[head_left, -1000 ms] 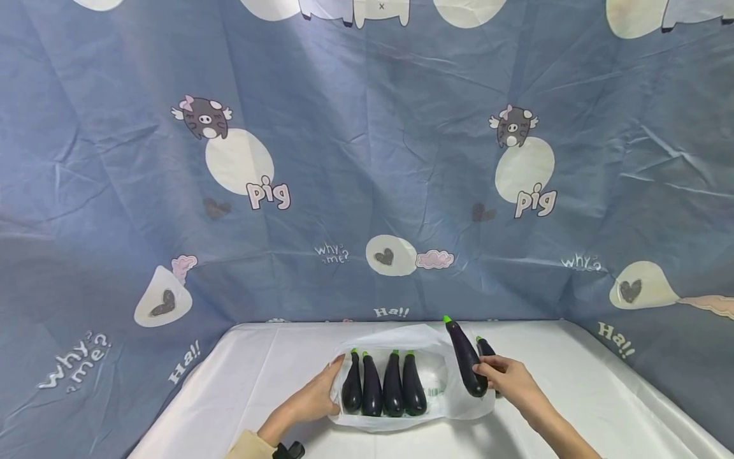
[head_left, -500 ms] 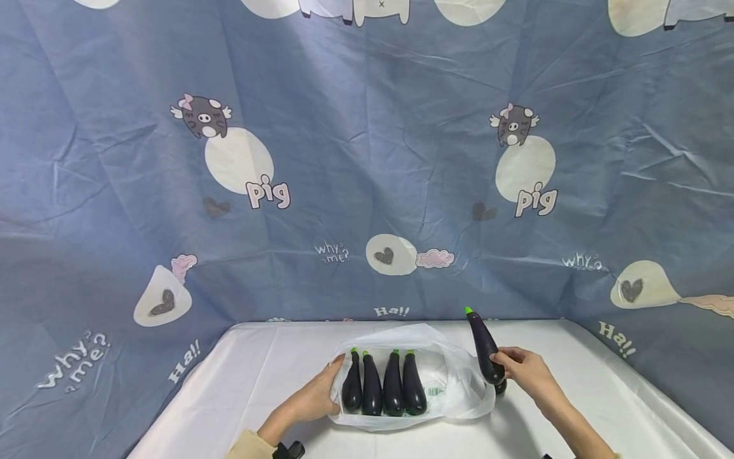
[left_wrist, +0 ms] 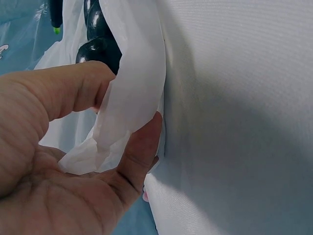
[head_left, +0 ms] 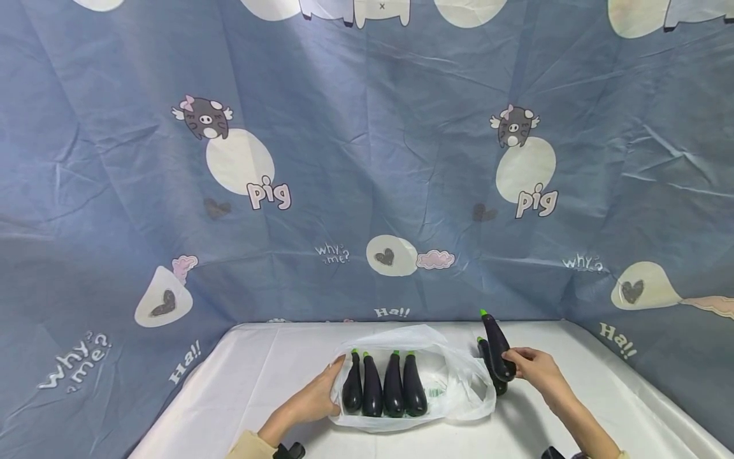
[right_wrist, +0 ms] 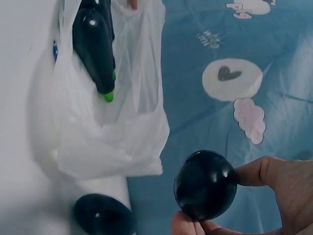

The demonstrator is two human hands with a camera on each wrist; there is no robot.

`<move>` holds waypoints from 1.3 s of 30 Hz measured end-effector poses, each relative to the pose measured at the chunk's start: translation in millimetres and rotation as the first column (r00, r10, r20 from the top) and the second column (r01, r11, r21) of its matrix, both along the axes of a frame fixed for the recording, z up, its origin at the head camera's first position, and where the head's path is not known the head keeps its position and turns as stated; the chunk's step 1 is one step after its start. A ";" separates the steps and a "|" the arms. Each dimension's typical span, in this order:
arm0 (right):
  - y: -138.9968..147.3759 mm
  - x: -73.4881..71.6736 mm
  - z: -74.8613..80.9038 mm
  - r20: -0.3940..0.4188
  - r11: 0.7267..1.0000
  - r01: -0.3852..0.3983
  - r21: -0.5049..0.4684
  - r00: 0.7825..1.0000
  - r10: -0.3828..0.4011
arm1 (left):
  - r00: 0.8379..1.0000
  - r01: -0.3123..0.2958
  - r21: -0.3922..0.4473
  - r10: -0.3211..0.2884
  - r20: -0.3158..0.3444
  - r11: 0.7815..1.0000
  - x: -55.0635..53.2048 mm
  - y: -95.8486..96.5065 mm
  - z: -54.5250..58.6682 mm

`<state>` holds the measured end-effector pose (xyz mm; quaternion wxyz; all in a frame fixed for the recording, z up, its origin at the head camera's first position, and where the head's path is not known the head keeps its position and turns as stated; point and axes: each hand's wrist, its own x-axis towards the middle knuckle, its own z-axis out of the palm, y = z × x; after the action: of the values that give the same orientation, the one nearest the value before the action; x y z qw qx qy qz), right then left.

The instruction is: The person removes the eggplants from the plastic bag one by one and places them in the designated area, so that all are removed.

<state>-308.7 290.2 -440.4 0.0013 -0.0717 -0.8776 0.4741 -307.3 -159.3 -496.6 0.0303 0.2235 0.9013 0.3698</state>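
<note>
My right hand (head_left: 538,375) pinches a dark purple eggplant (head_left: 496,344) with a bright green stem end, tilted with the stem pointing away. In the right wrist view, thumb and fingers press on the rounded end of this eggplant (right_wrist: 205,183). Partly hidden behind it, a second eggplant (head_left: 483,350) lies on the table to the right of a white plastic bag (head_left: 464,401). Several eggplants (head_left: 392,392) lie side by side inside the spread bag. My left hand (head_left: 312,396) holds the bag's left edge, its plastic (left_wrist: 132,78) between thumb and fingers in the left wrist view.
A white cloth covers the table (head_left: 258,357). Behind and beside it hangs a blue patterned curtain (head_left: 321,191). A barcode label (head_left: 436,391) shows inside the right part of the bag.
My right hand has carried the eggplant rightward, from over the bag's right side to above the eggplant lying beside it. My left hand has stayed at the bag's edge.
</note>
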 end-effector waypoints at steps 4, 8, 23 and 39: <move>5.2 -4.9 -5.4 0.004 1.000 0.024 0.010 1.000 -0.024 | 1.000 0.006 0.003 -0.006 -0.007 1.000 -0.3 0.0 0.5; 10.8 -10.4 -12.6 0.026 0.999 0.047 0.007 0.999 -0.047 | 1.000 0.019 0.016 -0.018 -0.009 1.000 -0.2 0.4 1.1; 24.2 -18.0 -27.2 0.057 0.997 0.069 0.023 0.996 -0.071 | 0.999 0.022 0.015 -0.021 -0.028 1.000 -1.0 1.3 -0.5; 33.4 -27.2 -50.2 0.102 0.990 0.123 0.072 0.986 -0.130 | 1.000 0.019 0.020 -0.018 -0.008 1.000 0.6 2.3 1.7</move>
<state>-336.0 323.6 -490.6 -0.0129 -0.1526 -0.8851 0.4395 -306.7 -157.0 -494.9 0.0278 0.2336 0.8955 0.3778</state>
